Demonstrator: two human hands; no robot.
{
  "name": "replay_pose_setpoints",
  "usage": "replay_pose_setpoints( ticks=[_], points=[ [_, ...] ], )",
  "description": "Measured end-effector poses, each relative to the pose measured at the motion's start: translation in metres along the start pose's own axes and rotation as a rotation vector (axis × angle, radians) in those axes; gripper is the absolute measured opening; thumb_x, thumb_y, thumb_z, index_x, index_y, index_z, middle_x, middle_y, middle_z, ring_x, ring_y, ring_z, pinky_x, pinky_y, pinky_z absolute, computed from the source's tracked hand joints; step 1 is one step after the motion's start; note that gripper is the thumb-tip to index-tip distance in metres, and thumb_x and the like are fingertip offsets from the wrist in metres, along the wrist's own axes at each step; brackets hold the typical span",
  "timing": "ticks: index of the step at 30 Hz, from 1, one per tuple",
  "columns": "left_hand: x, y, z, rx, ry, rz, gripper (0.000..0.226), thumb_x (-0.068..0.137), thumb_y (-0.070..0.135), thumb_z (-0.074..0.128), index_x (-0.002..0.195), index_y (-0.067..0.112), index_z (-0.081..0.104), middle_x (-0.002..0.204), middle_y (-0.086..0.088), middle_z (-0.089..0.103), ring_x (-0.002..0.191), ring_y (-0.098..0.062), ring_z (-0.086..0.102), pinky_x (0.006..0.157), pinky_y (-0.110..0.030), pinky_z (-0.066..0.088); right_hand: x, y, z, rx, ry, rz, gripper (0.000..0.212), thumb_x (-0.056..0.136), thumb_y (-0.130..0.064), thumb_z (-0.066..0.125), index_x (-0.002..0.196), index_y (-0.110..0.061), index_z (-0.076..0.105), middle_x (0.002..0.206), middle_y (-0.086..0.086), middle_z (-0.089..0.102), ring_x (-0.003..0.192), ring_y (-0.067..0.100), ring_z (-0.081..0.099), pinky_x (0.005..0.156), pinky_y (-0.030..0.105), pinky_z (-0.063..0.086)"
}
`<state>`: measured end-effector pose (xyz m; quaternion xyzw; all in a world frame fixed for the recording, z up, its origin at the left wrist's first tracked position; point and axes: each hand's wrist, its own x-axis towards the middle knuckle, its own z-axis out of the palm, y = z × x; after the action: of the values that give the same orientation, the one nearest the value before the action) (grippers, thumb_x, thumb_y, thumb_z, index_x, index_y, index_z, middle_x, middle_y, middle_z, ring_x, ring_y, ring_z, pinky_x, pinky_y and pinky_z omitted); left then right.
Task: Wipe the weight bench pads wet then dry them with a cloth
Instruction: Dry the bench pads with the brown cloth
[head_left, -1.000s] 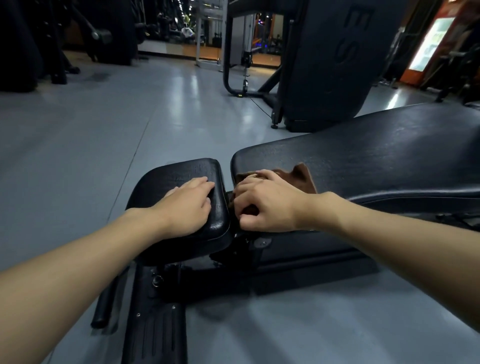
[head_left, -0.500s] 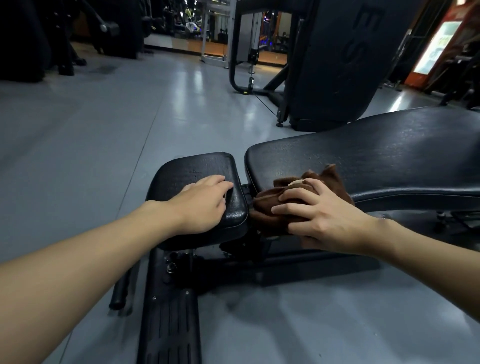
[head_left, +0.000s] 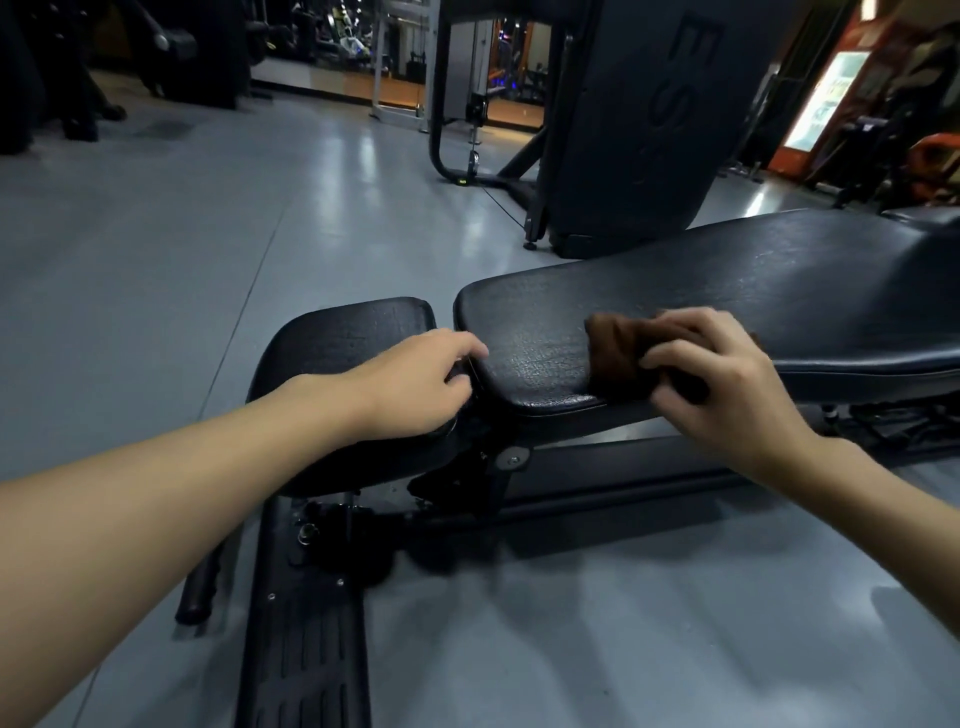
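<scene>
The right hand (head_left: 727, 395) had its grip clenched on a bunched brown cloth (head_left: 615, 348), which lay on the near edge of the long back pad (head_left: 753, 270). To its left, the left hand (head_left: 410, 384) rested on the seat pad (head_left: 337, 332), grip curled over that pad's right edge.

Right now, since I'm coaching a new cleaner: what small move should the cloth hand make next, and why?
Probably slide the cloth rightward along the long pad: the right hand grips it bunched on the pad's near edge close to its left end, most of the pad stretches right, and the left hand braces on the seat pad.
</scene>
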<state>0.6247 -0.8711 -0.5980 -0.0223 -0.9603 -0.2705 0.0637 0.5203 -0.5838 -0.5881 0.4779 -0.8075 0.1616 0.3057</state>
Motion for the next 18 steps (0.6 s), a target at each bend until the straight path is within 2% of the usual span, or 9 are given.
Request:
replay_pose_setpoints(
  ticks=[1,3,5,6,8,10,13,15,18],
  points=[
    [0.004,0.009,0.001,-0.114,0.024,-0.012,0.040,0.097,0.023,0.052,0.137,0.025,0.052,0.122,0.009,0.056,0.103,-0.009,0.056,0.091,-0.023,0.040,0.009,-0.010,0.001,0.099,0.040,0.077,0.018,0.076,-0.007,0.065,0.092,-0.006,0.073,0.115,0.012,0.061,0.106,0.031,0.059,0.092,0.041,0.048],
    [0.009,0.028,0.000,-0.458,0.033,-0.075,0.048,0.093,0.039,0.062,0.138,0.025,0.052,0.129,0.007,0.058,0.112,-0.007,0.058,0.093,-0.020,0.040,0.029,-0.030,-0.001,0.295,0.074,0.213,0.023,0.079,-0.010,0.065,0.101,-0.014,0.072,0.113,0.004,0.063,0.104,0.018,0.062,0.092,0.028,0.048],
    [0.011,0.041,-0.004,-0.870,-0.025,-0.170,0.059,0.084,0.056,0.066,0.134,0.027,0.054,0.129,0.002,0.061,0.114,-0.017,0.063,0.098,-0.030,0.047,0.046,-0.049,-0.007,0.525,0.008,0.360,0.036,0.085,-0.014,0.071,0.118,-0.025,0.063,0.108,-0.003,0.066,0.097,0.009,0.065,0.088,0.023,0.051],
    [0.011,0.046,-0.006,-1.010,-0.058,-0.205,0.054,0.084,0.055,0.067,0.128,0.026,0.057,0.123,-0.002,0.065,0.110,-0.024,0.066,0.095,-0.037,0.052,0.051,-0.056,-0.009,0.648,-0.061,0.433,0.048,0.086,-0.018,0.074,0.128,-0.030,0.054,0.106,-0.004,0.067,0.093,0.007,0.067,0.084,0.022,0.054],
    [0.009,0.049,-0.010,-1.117,-0.063,-0.210,0.029,0.092,0.033,0.066,0.115,0.016,0.062,0.105,-0.006,0.071,0.097,-0.029,0.071,0.085,-0.040,0.058,0.057,-0.065,-0.010,0.813,-0.198,0.543,0.072,0.079,-0.034,0.079,0.139,-0.037,0.037,0.109,-0.003,0.066,0.093,0.008,0.069,0.080,0.023,0.056],
    [0.008,0.048,-0.012,-1.169,0.038,-0.256,0.017,0.095,0.012,0.062,0.111,0.008,0.060,0.103,-0.011,0.070,0.090,-0.029,0.070,0.078,-0.042,0.060,0.058,-0.066,-0.005,0.833,-0.336,0.569,0.092,0.066,-0.045,0.080,0.144,-0.037,0.030,0.116,-0.002,0.063,0.096,0.007,0.069,0.082,0.023,0.056],
    [0.007,0.041,-0.020,-1.238,0.158,-0.295,0.024,0.096,0.005,0.057,0.119,0.015,0.058,0.117,-0.012,0.065,0.091,-0.027,0.067,0.072,-0.048,0.060,0.062,-0.066,0.000,0.948,-0.524,0.607,0.105,0.063,-0.040,0.090,0.148,-0.040,0.029,0.128,-0.004,0.058,0.106,0.004,0.067,0.087,0.025,0.055],
    [0.005,0.036,-0.029,-1.317,0.205,-0.277,0.031,0.096,0.006,0.056,0.122,0.023,0.057,0.113,-0.007,0.066,0.086,-0.024,0.068,0.065,-0.047,0.059,0.067,-0.064,0.001,1.024,-0.544,0.628,0.103,0.061,-0.045,0.090,0.148,-0.041,0.033,0.136,-0.004,0.053,0.117,0.003,0.061,0.096,0.030,0.052],
    [0.001,0.035,-0.045,-1.434,0.211,-0.246,0.039,0.097,0.006,0.055,0.130,0.027,0.053,0.097,-0.006,0.070,0.072,-0.018,0.069,0.062,-0.036,0.059,0.078,-0.068,0.004,0.987,-0.493,0.609,0.108,0.062,-0.056,0.083,0.152,-0.041,0.026,0.139,-0.007,0.052,0.121,-0.002,0.055,0.097,0.023,0.044]
  ],
)
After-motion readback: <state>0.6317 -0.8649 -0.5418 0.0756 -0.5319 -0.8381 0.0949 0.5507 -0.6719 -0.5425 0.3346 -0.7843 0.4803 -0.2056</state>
